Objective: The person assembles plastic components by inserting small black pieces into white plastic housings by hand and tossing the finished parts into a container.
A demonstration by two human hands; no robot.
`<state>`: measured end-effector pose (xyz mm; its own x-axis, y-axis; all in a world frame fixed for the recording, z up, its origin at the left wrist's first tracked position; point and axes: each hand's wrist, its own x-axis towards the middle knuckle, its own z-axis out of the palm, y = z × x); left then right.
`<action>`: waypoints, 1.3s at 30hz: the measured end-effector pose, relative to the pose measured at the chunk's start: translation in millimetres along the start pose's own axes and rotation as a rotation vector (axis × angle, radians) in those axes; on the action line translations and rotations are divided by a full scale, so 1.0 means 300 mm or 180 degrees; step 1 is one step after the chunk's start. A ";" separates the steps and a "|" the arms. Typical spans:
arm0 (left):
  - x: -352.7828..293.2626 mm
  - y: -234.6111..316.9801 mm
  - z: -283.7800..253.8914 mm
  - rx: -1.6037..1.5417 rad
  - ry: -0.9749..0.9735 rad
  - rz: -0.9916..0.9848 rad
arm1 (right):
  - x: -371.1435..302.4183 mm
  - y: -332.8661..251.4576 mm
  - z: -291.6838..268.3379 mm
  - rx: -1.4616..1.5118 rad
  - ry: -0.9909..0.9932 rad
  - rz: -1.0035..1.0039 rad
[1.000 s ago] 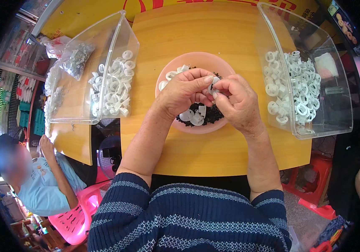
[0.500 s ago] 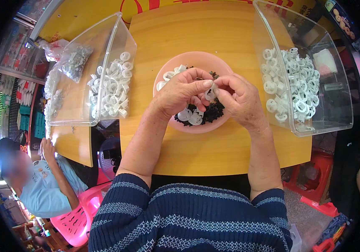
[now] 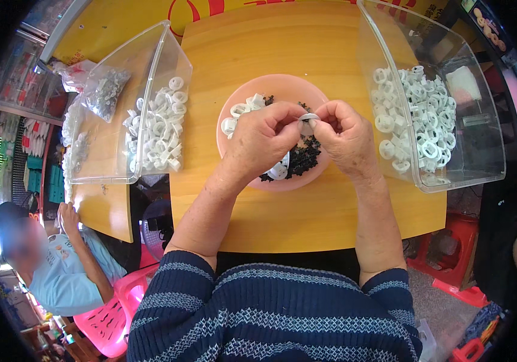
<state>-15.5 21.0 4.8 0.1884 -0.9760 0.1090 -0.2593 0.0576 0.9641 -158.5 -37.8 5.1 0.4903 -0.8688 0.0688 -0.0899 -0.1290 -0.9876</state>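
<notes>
While the left hand (image 3: 257, 142) pinches one side of a small white part (image 3: 308, 117), the right hand (image 3: 352, 143) pinches the other, both grips narrow, thumbs to fingers. Part's up over the pink bowl (image 3: 298, 86); fine detail too small to read from where I'm standing. Bowl holds loose black bits (image 3: 308, 158) plus a few white pieces (image 3: 248, 106). Bowl sits on the wooden table (image 3: 288, 223), between two clear bins: left bin (image 3: 101, 180) and right bin (image 3: 460, 185), each with white ring-like parts. Off left, a person in light blue (image 3: 68, 274) on a pink chair (image 3: 104, 326).
</notes>
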 end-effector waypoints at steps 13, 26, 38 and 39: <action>-0.007 0.022 0.020 0.0280 0.0164 0.0172 | -0.007 0.006 0.022 0.0408 -0.0090 0.0077; 0.008 0.013 0.041 -0.1036 0.0041 -0.0493 | 0.007 0.045 0.050 0.1262 0.0235 0.0141; 0.019 0.041 0.010 -0.1795 -0.0524 -0.0974 | 0.019 0.030 0.003 0.1464 0.0020 0.0145; 0.020 0.039 0.003 -0.1787 -0.0539 -0.0957 | 0.017 0.025 0.003 0.1464 0.0033 0.0125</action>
<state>-18.3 15.7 16.4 0.0120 -0.9835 -0.1803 0.3235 -0.1668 0.9314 -156.0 -42.8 -2.0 0.4853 -0.8738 0.0293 0.2869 0.1275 -0.9494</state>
